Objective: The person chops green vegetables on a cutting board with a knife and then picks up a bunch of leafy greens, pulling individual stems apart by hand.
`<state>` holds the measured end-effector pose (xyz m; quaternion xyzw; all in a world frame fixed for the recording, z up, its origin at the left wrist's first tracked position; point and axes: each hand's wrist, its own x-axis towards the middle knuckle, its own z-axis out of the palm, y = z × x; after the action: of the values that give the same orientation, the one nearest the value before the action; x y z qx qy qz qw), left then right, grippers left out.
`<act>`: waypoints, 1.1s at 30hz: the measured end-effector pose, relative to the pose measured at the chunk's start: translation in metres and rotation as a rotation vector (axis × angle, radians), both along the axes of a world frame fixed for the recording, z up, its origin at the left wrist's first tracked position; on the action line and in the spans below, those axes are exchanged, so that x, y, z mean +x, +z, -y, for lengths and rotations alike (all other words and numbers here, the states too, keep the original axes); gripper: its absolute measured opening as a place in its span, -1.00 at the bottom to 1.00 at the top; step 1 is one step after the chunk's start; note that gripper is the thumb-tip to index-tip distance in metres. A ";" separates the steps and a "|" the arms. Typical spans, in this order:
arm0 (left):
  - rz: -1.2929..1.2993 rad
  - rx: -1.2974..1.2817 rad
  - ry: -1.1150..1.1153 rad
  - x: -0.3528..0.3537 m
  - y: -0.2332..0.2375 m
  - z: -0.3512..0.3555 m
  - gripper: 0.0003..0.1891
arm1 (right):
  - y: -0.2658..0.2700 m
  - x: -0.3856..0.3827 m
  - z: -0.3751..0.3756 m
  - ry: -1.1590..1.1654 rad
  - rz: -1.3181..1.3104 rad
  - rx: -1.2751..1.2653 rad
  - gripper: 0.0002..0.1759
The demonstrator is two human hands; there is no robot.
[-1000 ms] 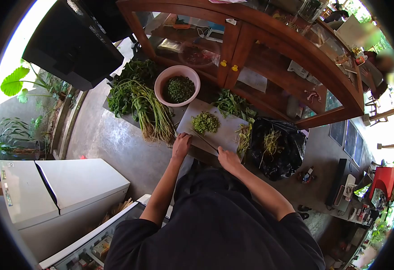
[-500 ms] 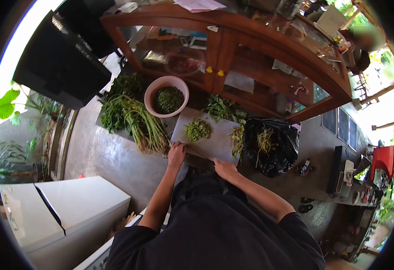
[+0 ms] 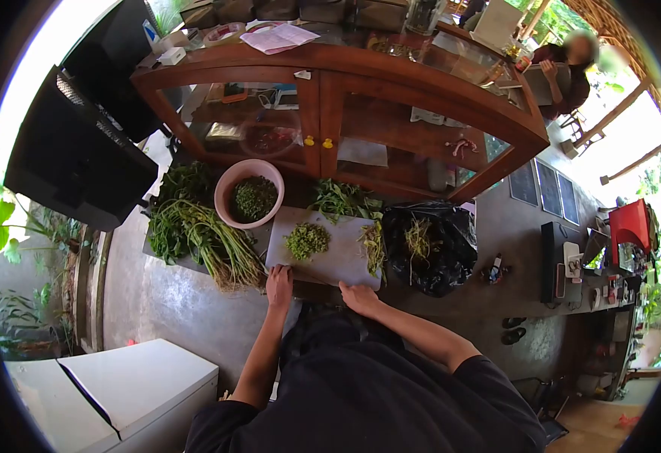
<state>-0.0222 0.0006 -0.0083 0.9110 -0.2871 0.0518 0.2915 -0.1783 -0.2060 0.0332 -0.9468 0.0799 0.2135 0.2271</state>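
My left hand (image 3: 279, 287) is closed at the front left corner of a pale cutting board (image 3: 334, 260), its fingers curled over the edge. At the board's front edge, my right hand (image 3: 358, 297) is closed around what looks like a thin knife-like tool; most of it is hidden or too fine to make out. A pile of chopped green stems (image 3: 306, 241) lies on the board's left half. Yellowed trimmings (image 3: 373, 246) lie along its right side. Left of the board rest long-stemmed leafy greens (image 3: 210, 241) with roots. Behind it stands a pink bowl (image 3: 220, 198) of chopped greens (image 3: 255, 198).
Loose leaves (image 3: 344, 198) lie behind the board. To its right sits a black plastic bag (image 3: 451, 260) with plant scraps. A wooden glass-door cabinet (image 3: 312, 113) stands at the back. A white refrigerator (image 3: 142, 385) is at lower left. A person (image 3: 568, 75) is at far upper right.
My view has tilted up, so the cabinet top and the person show more fully. Both hands remain at the board's front edge. The chopped pile looks about the same.
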 end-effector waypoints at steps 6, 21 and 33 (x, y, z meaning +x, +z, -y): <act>-0.037 0.004 -0.001 0.000 0.009 0.002 -0.90 | -0.001 -0.007 0.004 -0.045 0.089 0.000 -0.64; -0.026 0.009 -0.005 -0.001 0.013 -0.002 -0.90 | 0.012 -0.008 -0.010 -0.005 -0.066 0.027 -0.56; -0.014 0.007 -0.014 0.000 0.013 -0.005 -0.89 | -0.012 0.001 -0.012 -0.051 0.054 0.040 -0.64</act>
<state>-0.0219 0.0060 0.0049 0.9103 -0.2915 0.0426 0.2908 -0.1769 -0.1944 0.0207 -0.9451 0.0934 0.1838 0.2534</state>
